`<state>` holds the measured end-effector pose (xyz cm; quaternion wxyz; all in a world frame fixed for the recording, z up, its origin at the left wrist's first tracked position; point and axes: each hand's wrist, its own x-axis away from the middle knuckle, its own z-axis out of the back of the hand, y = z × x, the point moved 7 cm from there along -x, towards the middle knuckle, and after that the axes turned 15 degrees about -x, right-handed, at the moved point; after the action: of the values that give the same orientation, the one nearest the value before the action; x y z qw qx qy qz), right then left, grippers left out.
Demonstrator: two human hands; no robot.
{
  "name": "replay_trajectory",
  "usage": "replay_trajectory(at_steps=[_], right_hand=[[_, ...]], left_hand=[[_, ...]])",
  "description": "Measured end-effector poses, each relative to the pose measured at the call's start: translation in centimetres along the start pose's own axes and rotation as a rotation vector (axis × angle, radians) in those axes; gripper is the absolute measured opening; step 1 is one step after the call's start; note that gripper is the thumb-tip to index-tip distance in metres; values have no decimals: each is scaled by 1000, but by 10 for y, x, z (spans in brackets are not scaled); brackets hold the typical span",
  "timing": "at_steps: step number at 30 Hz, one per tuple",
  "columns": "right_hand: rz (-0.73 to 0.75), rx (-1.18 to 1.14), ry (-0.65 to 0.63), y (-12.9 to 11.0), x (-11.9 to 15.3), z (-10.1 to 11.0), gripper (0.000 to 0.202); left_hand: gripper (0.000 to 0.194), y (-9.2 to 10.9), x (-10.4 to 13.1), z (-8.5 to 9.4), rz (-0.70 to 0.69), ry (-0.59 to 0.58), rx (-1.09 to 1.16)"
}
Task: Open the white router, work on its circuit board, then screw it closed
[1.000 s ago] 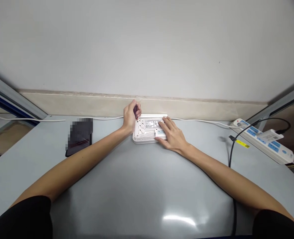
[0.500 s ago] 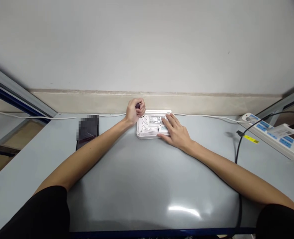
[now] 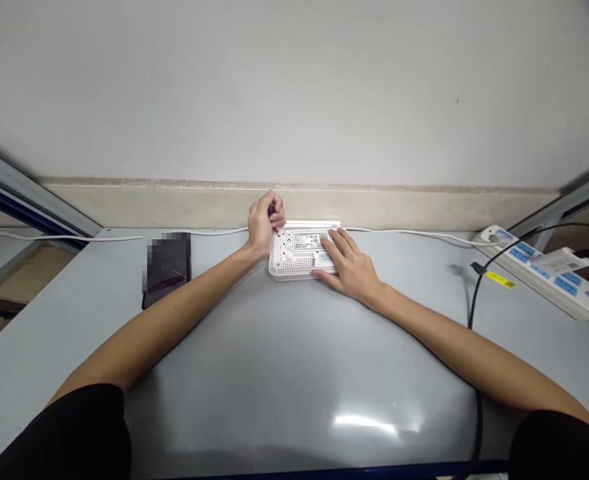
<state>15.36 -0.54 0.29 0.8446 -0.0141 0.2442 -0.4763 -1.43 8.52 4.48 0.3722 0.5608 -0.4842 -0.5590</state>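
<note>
A white router (image 3: 294, 268) lies underside up near the wall, with printed labels, vent holes and screw holes showing. White antennas (image 3: 314, 223) run along its far side. My left hand (image 3: 265, 223) is closed in a fist over its far left corner, wrist bent. The fingers wrap round what looks like a dark-handled screwdriver, now mostly hidden in the fist; its tip does not show. My right hand (image 3: 352, 267) lies on the router's right part, fingers outstretched and thumb at the near edge, pressing on it without wrapping round it.
A dark phone (image 3: 169, 270) lies left of my left forearm. At the right stands a white power strip (image 3: 549, 280) with a plug in it. A black cable (image 3: 474, 300) with a yellow tag runs under my right forearm. A white cord (image 3: 424, 235) follows the wall (image 3: 294, 100).
My left fist has turned at the wrist over the router's corner, and the dark handle has gone from sight. My right hand stays on the router. The whole view has shifted slightly.
</note>
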Motion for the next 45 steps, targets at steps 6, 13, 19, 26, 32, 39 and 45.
replay_trajectory(at_steps=[6, 13, 19, 26, 32, 39, 45], right_hand=[[2, -6, 12, 1, 1, -2, 73], [3, 2, 22, 1, 1, -2, 71], [10, -28, 14, 1, 1, -3, 70], [4, -42, 11, -1, 0, -1, 70], [37, -49, 40, -5, 0, 0, 71], [22, -46, 30, -6, -1, 1, 71], [4, -41, 3, -5, -1, 1, 69]], left_hand=[[43, -10, -6, -6, 118, -377, 70], [29, 10, -1, 2, 20, 11, -26], [32, 19, 3, 1, -43, 11, -80], [26, 10, -8, 2, 70, -160, -46], [30, 9, 24, 3, 1, 375, -161], [39, -2, -10, 4, 117, -92, 16], [23, -4, -14, 7, 170, -268, 36]])
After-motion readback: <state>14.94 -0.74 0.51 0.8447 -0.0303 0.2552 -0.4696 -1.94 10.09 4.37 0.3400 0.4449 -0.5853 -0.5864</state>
